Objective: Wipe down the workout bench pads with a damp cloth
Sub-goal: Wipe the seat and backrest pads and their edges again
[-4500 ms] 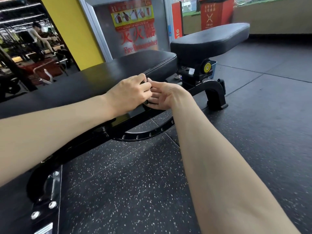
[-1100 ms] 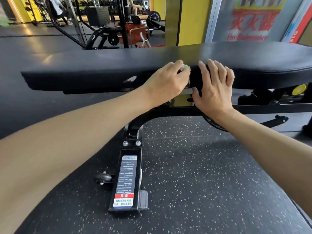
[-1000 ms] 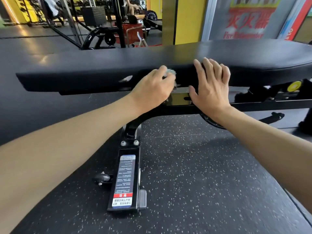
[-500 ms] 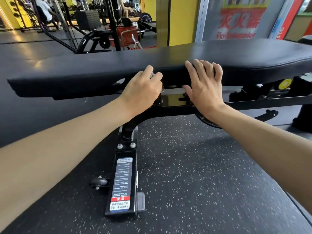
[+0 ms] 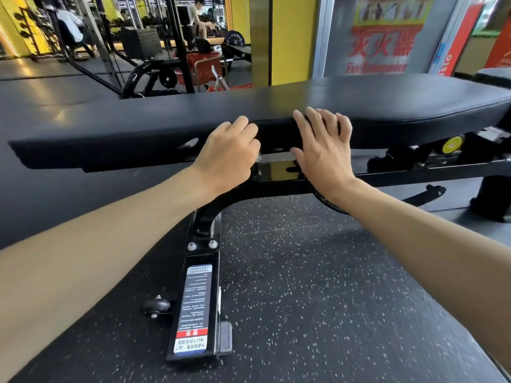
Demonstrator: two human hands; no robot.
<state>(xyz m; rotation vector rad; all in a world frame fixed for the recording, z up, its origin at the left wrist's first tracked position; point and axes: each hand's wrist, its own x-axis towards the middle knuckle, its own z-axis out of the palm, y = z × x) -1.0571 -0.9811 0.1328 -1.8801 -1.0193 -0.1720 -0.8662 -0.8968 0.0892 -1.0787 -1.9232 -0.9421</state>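
Left hand curls round a cloth against the pad's near edge. Right hand presses beside it, fingers spread.

Pad runs left to right across mid view and sits on the frame below it. Left hand and right hand lie side by side on the pad's near edge. Cloth is mostly hidden in the left hand's curled fingers, just above the frame. Foot extends from the frame toward the camera on the floor, with a wheel at its left. Knob is under the pad's right end. Rack and poster stand behind the pad.
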